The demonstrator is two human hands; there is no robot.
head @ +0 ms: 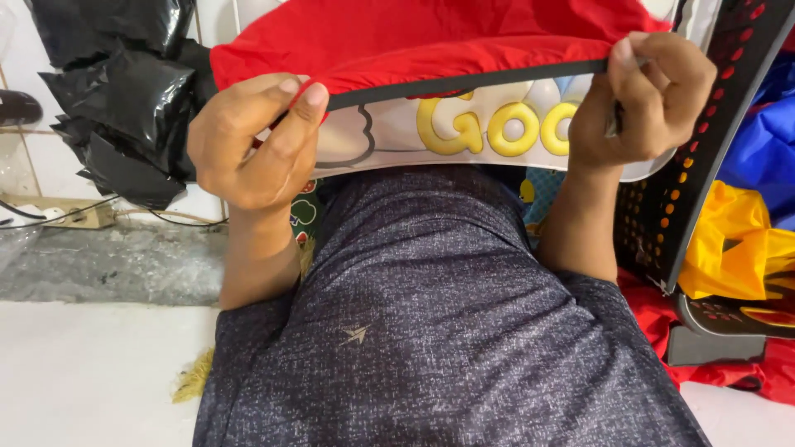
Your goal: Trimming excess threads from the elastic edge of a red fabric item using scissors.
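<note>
A red cloth item with a black edge band and a pale inner face with yellow printed shapes is held up across the top of the view. My left hand pinches its edge at the left between thumb and fingers. At the right end of the same edge my right hand is closed on it. Below both forearms lies a dark grey speckled fabric, spread over my lap.
Black plastic bags hang against the tiled wall at the left, above a power strip. A black perforated basket stands at the right, with yellow and blue bags behind it. Red cloth lies beneath.
</note>
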